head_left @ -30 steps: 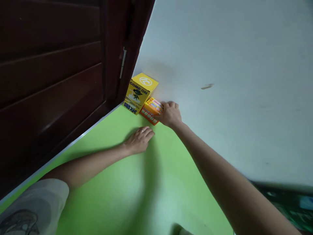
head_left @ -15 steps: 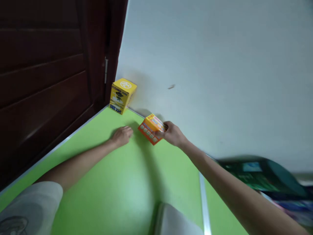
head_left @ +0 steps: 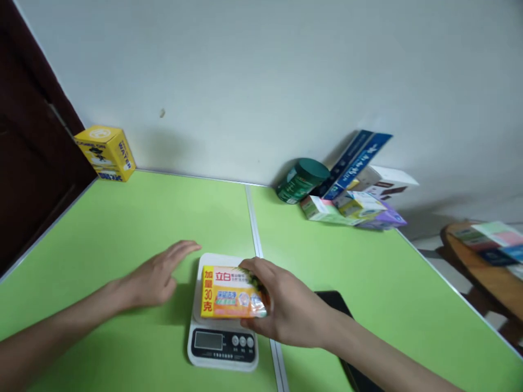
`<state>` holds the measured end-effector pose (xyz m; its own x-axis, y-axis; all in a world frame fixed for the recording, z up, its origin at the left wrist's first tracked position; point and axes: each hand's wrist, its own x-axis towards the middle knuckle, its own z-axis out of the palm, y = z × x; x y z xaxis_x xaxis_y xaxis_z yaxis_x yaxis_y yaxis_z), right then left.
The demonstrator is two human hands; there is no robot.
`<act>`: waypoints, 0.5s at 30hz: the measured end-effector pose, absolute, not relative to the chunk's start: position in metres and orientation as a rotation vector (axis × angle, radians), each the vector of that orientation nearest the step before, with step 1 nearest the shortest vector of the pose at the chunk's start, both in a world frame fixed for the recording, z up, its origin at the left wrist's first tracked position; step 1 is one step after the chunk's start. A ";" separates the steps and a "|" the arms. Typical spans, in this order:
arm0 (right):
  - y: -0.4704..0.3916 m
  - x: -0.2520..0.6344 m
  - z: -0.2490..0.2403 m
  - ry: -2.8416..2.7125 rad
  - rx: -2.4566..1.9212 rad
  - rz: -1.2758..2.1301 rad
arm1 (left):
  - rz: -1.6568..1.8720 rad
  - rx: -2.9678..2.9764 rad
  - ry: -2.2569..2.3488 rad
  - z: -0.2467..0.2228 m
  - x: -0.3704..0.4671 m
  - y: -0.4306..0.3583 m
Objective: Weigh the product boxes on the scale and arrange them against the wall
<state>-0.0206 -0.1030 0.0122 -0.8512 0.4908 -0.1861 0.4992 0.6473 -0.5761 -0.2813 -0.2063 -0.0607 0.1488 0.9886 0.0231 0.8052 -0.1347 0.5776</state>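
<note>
My right hand grips the right end of a yellow and orange box with Chinese print, fingers above and thumb below. The box is over the plate of a white digital scale; whether it touches the plate I cannot tell. The scale's grey display looks blank, with several round buttons beside it. Left of the scale, my left hand is held with its fingers stretched out, holding nothing. A yellow box marked WATER stands at the back left corner of the green table.
At the back right, a green canister stands by a leaning blue box and several small cartons. A black flat object lies under my right forearm. Beyond the table's right edge is a wooden stool with boxes.
The view has swung right, bringing the scale and the back-right items into sight. My right hand has carried the yellow and orange box over the scale. My left hand's fingers have opened.
</note>
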 end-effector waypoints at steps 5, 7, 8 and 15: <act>-0.105 -0.020 -0.003 2.919 0.806 -1.021 | 0.405 2.062 1.678 -0.025 -0.252 -0.224; -0.102 -0.017 -0.002 2.932 0.774 -1.055 | 0.403 2.110 1.690 -0.020 -0.251 -0.224; -0.100 -0.015 -0.001 2.939 0.754 -1.070 | 0.400 2.130 1.704 -0.020 -0.251 -0.223; -0.096 0.011 -0.009 2.917 0.826 -1.126 | 0.389 2.114 1.736 -0.040 -0.247 -0.203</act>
